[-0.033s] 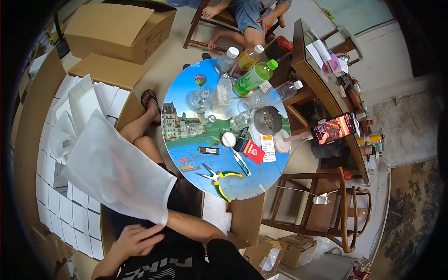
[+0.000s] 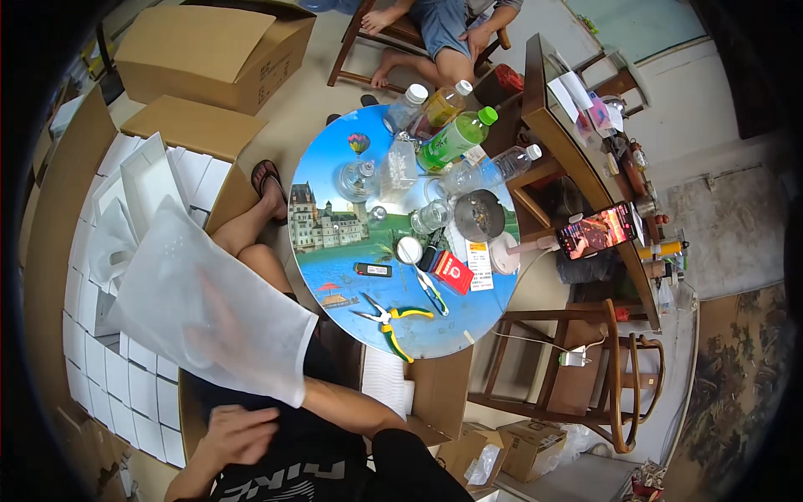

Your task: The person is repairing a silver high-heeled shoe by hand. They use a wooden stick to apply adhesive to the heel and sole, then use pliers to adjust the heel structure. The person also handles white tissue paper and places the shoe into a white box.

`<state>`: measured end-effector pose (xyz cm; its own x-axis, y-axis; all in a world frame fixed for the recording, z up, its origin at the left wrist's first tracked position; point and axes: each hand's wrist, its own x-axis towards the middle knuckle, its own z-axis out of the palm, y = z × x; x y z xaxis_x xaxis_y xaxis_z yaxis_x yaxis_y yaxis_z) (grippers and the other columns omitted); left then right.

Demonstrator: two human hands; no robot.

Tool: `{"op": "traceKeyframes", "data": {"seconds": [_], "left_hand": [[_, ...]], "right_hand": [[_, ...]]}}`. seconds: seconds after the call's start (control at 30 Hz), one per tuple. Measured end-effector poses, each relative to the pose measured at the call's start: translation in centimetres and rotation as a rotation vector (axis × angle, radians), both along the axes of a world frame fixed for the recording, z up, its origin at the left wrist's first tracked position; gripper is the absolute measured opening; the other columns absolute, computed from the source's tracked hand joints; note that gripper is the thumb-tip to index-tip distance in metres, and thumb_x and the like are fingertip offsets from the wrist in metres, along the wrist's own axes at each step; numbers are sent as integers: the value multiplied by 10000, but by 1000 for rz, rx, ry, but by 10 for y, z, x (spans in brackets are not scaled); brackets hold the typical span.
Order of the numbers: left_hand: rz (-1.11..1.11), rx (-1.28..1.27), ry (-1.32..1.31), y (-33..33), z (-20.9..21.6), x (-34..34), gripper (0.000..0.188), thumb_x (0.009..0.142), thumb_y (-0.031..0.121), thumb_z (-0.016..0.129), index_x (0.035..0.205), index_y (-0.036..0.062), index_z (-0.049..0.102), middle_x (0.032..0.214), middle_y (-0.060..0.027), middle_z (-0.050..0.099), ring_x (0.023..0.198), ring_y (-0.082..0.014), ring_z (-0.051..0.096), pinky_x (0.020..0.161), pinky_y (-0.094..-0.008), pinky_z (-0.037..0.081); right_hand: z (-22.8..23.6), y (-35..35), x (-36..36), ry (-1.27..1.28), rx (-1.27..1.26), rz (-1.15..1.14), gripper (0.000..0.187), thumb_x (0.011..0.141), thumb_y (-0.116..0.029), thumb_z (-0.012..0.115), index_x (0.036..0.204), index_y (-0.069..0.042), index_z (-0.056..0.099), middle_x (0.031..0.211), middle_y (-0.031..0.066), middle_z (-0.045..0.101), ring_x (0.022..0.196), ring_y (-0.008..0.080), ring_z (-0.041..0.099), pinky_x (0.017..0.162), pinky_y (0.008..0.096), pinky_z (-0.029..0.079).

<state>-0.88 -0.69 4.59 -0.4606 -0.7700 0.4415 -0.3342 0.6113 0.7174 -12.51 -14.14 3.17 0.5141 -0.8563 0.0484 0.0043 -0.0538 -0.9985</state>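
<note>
From my end I've got a translucent white bag (image 2: pixel 272 347) left of centre in the frame. The right hand (image 2: pixel 205 326) is inside, pretty blurry through it, so can't tell if it's pinching anything. Left hand (image 2: pixel 240 433) sits lower left, fingers loosely half-curled, just off the bag's bottom edge. White boxes (image 2: pixel 107 366) pack the far left; pliers (image 2: pixel 386 318) lie mid-frame on the round table (image 2: pixel 335 266).
</note>
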Motion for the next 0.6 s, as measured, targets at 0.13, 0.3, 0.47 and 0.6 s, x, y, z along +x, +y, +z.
{"op": "traceKeyframes", "data": {"seconds": [0.13, 0.3, 0.47, 0.6], "left_hand": [[637, 678, 853, 34, -62, 58, 437, 985, 484, 548, 1045, 52, 570, 1100, -116, 655, 972, -223, 604, 825, -334, 462], [382, 758, 1245, 47, -132, 95, 911, 881, 651, 611, 1515, 65, 320, 1491, -118, 422, 1380, -302, 413, 1147, -472, 335], [617, 721, 1361, 15, -106, 62, 724, 984, 564, 489, 1461, 26, 401, 1388, -126, 535, 1268, -286, 525, 1070, -437, 421], [563, 658, 1389, -3, -89, 50, 632, 1024, 492, 431, 1435, 11, 429, 1338, -128, 569, 1200, -265, 577, 1034, -405, 452]], "right_hand": [[-3, 10, -11, -19, -211, 59, 838, 909, -195, 704, 1572, -44, 214, 1589, 158, 280, 1479, 279, 256, 1200, 377, 219], [-3, 16, 8, -153, -18, 332, 824, 930, -249, 666, 1580, -59, 197, 1577, 172, 299, 1476, 277, 259, 1203, 375, 213], [-1, 24, 17, -142, -19, 389, 660, 927, -190, 657, 1475, -36, 323, 1446, 169, 416, 1338, 264, 386, 1099, 356, 308], [-2, 25, 19, -148, 17, 386, 533, 925, -142, 651, 1391, -17, 423, 1342, 166, 510, 1227, 254, 487, 1015, 340, 383]]}}
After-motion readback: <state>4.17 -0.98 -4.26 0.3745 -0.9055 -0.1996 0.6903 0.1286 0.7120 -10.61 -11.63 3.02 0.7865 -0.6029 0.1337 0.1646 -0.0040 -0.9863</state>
